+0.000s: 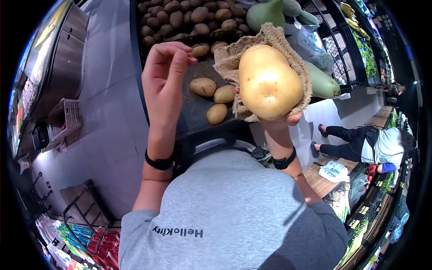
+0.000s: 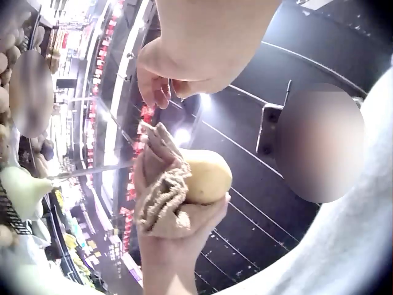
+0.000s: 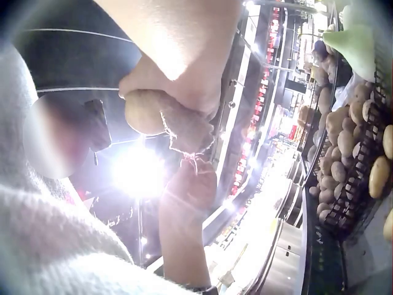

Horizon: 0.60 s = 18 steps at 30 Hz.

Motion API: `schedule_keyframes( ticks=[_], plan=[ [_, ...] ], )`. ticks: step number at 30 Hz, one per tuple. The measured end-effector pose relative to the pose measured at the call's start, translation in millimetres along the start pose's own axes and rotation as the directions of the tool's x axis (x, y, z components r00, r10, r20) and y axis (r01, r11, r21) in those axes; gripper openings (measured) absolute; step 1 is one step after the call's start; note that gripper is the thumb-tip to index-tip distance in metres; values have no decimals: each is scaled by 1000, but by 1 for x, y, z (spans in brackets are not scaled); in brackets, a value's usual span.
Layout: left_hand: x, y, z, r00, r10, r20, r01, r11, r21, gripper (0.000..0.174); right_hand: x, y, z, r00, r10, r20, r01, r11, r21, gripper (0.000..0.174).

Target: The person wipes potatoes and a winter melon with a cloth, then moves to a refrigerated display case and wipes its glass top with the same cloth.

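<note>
A large, smooth yellow potato (image 1: 270,83) lies in a tan terry cloth (image 1: 263,38), held up by my right hand (image 1: 275,125) from beneath. In the left wrist view, the right hand's fingers wrap the cloth around the potato (image 2: 210,177). My left hand (image 1: 165,76) is raised beside them, its fingers loosely bent and thumb close to the index finger, with nothing visible in it. In the left wrist view a gap shows between this hand and the cloth (image 2: 166,196). Below, several loose potatoes (image 1: 202,87) lie on a dark surface (image 1: 198,119).
Darker potatoes (image 1: 177,19) fill a crate at the back. Pale green gourds (image 1: 265,17) and plastic bags (image 1: 310,40) lie at the right. Another person (image 1: 382,144) is at the vegetable shelves further right. A wheeled trolley (image 1: 85,202) stands on the floor at lower left.
</note>
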<state>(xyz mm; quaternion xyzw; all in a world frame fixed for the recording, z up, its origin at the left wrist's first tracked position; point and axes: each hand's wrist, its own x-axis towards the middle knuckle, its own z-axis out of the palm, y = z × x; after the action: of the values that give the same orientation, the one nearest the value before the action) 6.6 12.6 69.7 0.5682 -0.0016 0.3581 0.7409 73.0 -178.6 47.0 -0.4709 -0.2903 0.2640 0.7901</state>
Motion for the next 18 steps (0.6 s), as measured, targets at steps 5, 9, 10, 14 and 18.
schedule_keyframes(
  ticks=[5, 9, 10, 14, 18],
  plan=[
    [-1, -9, -26, 993, 95, -65, -38, 805, 591, 18, -10, 26, -28, 987, -162, -13, 156, 920, 359, 111],
    [1, -7, -28, 971, 222, 88, -190, 490, 851, 11, -2, 32, -22, 985, -173, -23, 165, 876, 454, 106],
    [3, -2, -26, 950, 257, 176, -283, 479, 831, 18, 0, 33, -21, 984, -176, -12, 163, 875, 456, 106],
    [5, 20, -7, 774, 82, 628, -540, 603, 587, 69, 9, 27, -19, 984, 128, 126, -179, 775, 606, 98],
    [1, 25, 22, 769, 25, 639, -438, 748, 498, 75, 11, 5, 3, 974, 225, -28, -224, 974, 31, 107]
  ],
)
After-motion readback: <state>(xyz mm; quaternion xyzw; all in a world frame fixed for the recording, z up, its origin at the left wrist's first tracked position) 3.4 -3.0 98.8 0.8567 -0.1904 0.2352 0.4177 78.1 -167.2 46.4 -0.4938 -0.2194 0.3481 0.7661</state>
